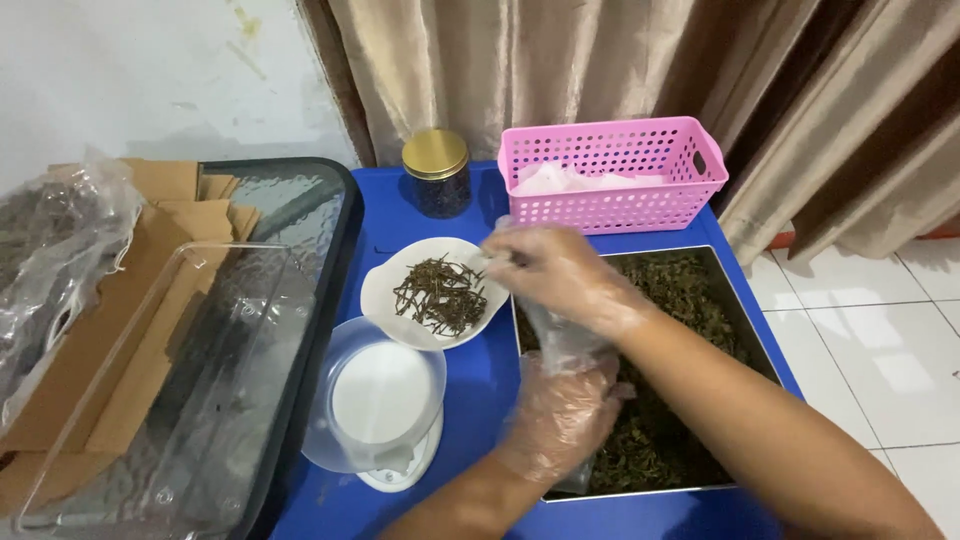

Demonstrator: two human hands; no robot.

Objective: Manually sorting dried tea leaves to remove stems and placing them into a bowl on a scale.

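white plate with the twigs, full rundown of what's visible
The white plate is a shallow, roundish dish, apparently ceramic or plastic, lying flat on the blue table between the gold-lidded jar and the scale with a clear bowl. It holds a loose pile of thin dark stems near its middle. The right hand, in a clear plastic glove, reaches over its right edge. Its lower rim meets or overlaps the bowl.

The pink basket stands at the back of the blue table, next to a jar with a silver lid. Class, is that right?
Not quite. In the head view the pink basket does stand at the back of the blue table beside the jar, but its lid is gold.
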